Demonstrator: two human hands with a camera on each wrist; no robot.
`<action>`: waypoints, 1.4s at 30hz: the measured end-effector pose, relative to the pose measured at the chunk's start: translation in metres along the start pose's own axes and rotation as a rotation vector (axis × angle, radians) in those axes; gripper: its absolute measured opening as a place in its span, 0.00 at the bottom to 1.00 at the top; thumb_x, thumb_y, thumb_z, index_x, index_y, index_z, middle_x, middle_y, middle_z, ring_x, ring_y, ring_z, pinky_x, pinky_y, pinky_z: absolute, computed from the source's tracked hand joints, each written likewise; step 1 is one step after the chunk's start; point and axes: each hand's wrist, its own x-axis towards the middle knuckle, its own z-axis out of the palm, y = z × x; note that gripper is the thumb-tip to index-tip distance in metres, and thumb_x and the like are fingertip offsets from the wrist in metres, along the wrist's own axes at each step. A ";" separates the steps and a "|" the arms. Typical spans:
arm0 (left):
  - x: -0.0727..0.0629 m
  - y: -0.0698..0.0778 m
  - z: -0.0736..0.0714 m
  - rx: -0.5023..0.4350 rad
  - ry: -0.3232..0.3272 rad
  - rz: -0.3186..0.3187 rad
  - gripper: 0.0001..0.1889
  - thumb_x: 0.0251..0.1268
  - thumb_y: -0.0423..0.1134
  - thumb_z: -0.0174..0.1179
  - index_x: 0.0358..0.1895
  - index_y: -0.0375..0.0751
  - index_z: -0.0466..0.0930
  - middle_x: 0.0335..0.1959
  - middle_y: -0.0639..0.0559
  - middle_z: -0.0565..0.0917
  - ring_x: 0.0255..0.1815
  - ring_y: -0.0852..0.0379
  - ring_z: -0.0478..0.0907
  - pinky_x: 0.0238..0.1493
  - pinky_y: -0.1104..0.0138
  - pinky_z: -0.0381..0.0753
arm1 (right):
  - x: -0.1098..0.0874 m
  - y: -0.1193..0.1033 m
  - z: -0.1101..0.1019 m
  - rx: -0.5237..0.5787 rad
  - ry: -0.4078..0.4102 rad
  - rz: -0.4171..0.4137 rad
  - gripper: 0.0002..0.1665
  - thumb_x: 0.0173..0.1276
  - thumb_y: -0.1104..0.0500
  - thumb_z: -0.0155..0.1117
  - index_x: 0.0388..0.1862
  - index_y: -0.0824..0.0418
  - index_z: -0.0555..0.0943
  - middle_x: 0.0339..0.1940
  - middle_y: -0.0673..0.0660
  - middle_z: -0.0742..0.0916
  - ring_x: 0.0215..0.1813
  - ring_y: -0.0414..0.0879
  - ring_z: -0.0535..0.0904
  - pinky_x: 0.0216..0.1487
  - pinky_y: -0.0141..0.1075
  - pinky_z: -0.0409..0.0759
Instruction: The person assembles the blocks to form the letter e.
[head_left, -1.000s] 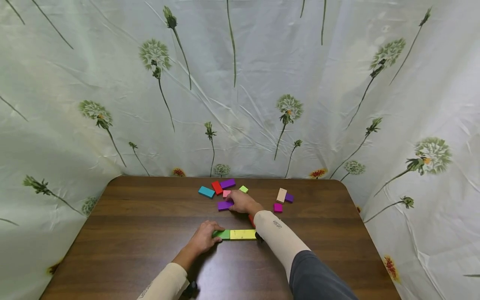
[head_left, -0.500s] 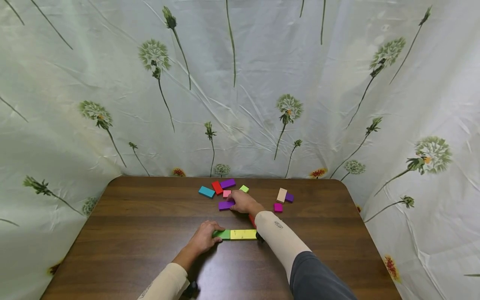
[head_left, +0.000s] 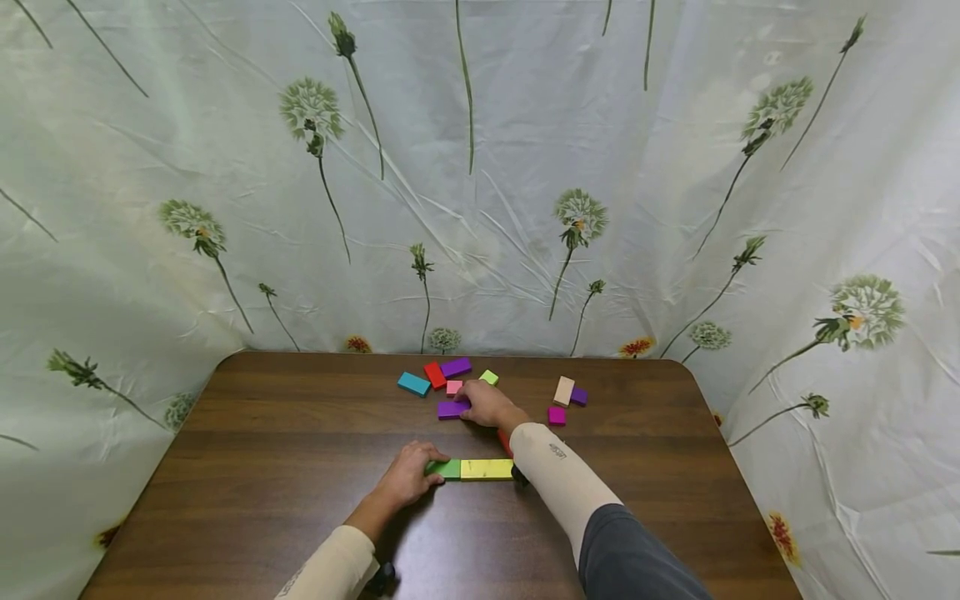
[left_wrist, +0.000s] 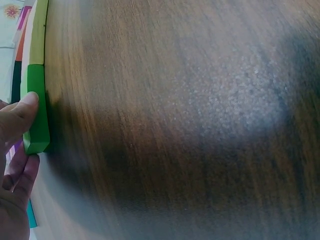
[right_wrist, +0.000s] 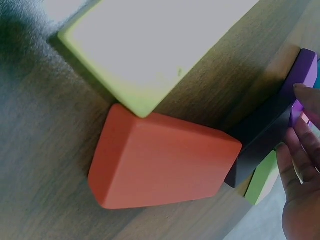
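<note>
My left hand (head_left: 408, 473) grips the left end of a green block (head_left: 447, 470), thumb on one side and fingers round the end in the left wrist view. Its right end meets a long yellow block (head_left: 486, 470). Farther out, my right hand (head_left: 487, 404) pinches a purple block (head_left: 452, 411) near its right end. In the right wrist view a dark block (right_wrist: 265, 135) lies end to end with the purple one, beside the fingers. From its other end a red block (right_wrist: 165, 165) runs to the corner of the yellow block. The right arm partly covers this row in the head view.
Behind the right hand lie a pink block (head_left: 454, 388), a light green block (head_left: 488, 377), a red block (head_left: 434, 375), another purple block (head_left: 455, 367) and a blue block (head_left: 413, 384). Beige (head_left: 564, 391), dark purple (head_left: 578, 396) and magenta (head_left: 556, 415) blocks are at the right.
The purple block at my right hand has shifted slightly to the right, and the hand has barely moved. My left hand stays on the green block.
</note>
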 end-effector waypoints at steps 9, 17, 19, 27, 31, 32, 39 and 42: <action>0.001 0.000 0.002 0.003 -0.007 0.002 0.14 0.50 0.33 0.71 0.43 0.36 0.86 0.35 0.48 0.84 0.40 0.48 0.78 0.44 0.56 0.75 | -0.002 0.000 -0.001 -0.002 -0.007 0.017 0.18 0.65 0.60 0.65 0.53 0.63 0.82 0.51 0.56 0.84 0.57 0.48 0.78 0.60 0.39 0.73; 0.002 0.004 0.002 -0.015 -0.001 -0.004 0.14 0.51 0.33 0.71 0.43 0.36 0.86 0.36 0.48 0.84 0.39 0.49 0.77 0.43 0.56 0.76 | -0.006 0.002 -0.003 0.008 -0.005 0.017 0.18 0.64 0.60 0.66 0.53 0.63 0.82 0.51 0.56 0.84 0.56 0.49 0.78 0.60 0.39 0.73; 0.002 0.004 0.002 -0.016 -0.003 -0.005 0.14 0.51 0.33 0.71 0.43 0.36 0.86 0.36 0.48 0.84 0.39 0.49 0.77 0.43 0.56 0.75 | -0.006 0.002 -0.003 0.017 -0.005 0.017 0.18 0.64 0.60 0.66 0.53 0.63 0.82 0.51 0.56 0.84 0.57 0.49 0.78 0.60 0.39 0.73; 0.001 0.005 0.003 -0.013 -0.003 0.000 0.14 0.50 0.33 0.71 0.42 0.36 0.86 0.36 0.48 0.84 0.40 0.48 0.78 0.45 0.55 0.75 | -0.015 0.007 -0.006 0.181 0.080 -0.011 0.19 0.63 0.62 0.68 0.53 0.64 0.81 0.49 0.57 0.85 0.52 0.49 0.80 0.54 0.40 0.77; 0.001 0.005 0.004 -0.008 0.009 0.023 0.14 0.50 0.33 0.71 0.42 0.35 0.86 0.36 0.48 0.84 0.40 0.48 0.79 0.45 0.56 0.75 | -0.030 0.011 -0.010 0.281 0.178 -0.028 0.18 0.63 0.62 0.68 0.51 0.66 0.81 0.47 0.59 0.85 0.48 0.52 0.81 0.50 0.43 0.79; 0.001 0.005 0.004 -0.003 0.015 0.030 0.14 0.50 0.33 0.71 0.42 0.35 0.86 0.36 0.48 0.84 0.40 0.48 0.79 0.45 0.56 0.75 | -0.035 0.012 -0.011 0.301 0.198 -0.032 0.18 0.62 0.62 0.68 0.51 0.67 0.81 0.46 0.60 0.85 0.48 0.53 0.81 0.50 0.44 0.79; -0.001 0.003 0.002 0.017 0.041 0.032 0.14 0.48 0.32 0.72 0.41 0.35 0.86 0.35 0.47 0.85 0.39 0.48 0.79 0.45 0.57 0.75 | -0.075 0.013 0.002 0.332 0.290 -0.052 0.16 0.60 0.63 0.70 0.47 0.67 0.83 0.43 0.59 0.85 0.48 0.53 0.80 0.51 0.44 0.78; -0.001 0.002 0.001 0.021 0.045 0.034 0.14 0.48 0.32 0.72 0.41 0.35 0.86 0.35 0.47 0.84 0.39 0.47 0.79 0.44 0.57 0.75 | -0.093 0.011 0.014 0.308 0.303 -0.077 0.15 0.58 0.63 0.72 0.44 0.66 0.83 0.42 0.58 0.85 0.47 0.52 0.80 0.51 0.44 0.77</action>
